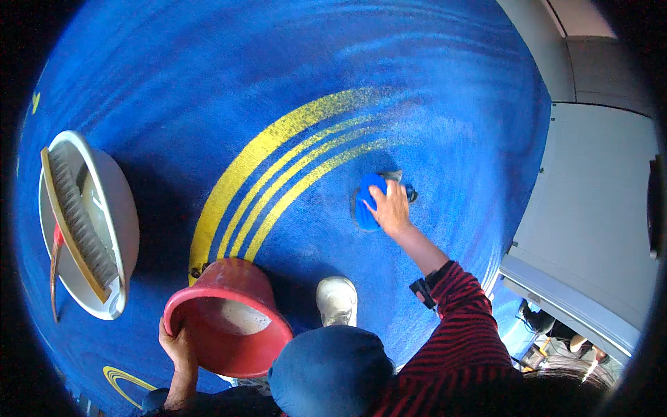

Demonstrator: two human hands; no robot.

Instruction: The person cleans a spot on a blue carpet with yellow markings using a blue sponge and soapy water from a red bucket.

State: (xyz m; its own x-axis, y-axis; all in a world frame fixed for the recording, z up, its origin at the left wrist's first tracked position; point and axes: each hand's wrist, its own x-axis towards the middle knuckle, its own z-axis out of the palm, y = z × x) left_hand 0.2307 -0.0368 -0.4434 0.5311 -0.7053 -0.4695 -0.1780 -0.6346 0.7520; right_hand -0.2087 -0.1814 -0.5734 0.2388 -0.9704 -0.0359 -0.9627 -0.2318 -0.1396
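Note:
My right hand (392, 207) is closed around a blue handheld scrub brush (369, 208), which rests on a blue carpet (292, 219) with curved yellow stripes. Just beyond the fingers is a small dark and grey object (410, 193), mostly hidden by the hand. My left hand (180, 346) grips the left rim of a red plastic bucket (234, 339) standing close to my legs. Whitish, foamy liquid (245, 316) shows inside the bucket.
A white basin (125, 208) stands at the left, with a long wooden-backed brush (78, 229) lying across its rim. My knee (333, 370) and white shoe (337, 301) are at the front. Grey cabinet panels (594, 193) line the right, with cables (542, 349) and a dark shoe (536, 318) below them.

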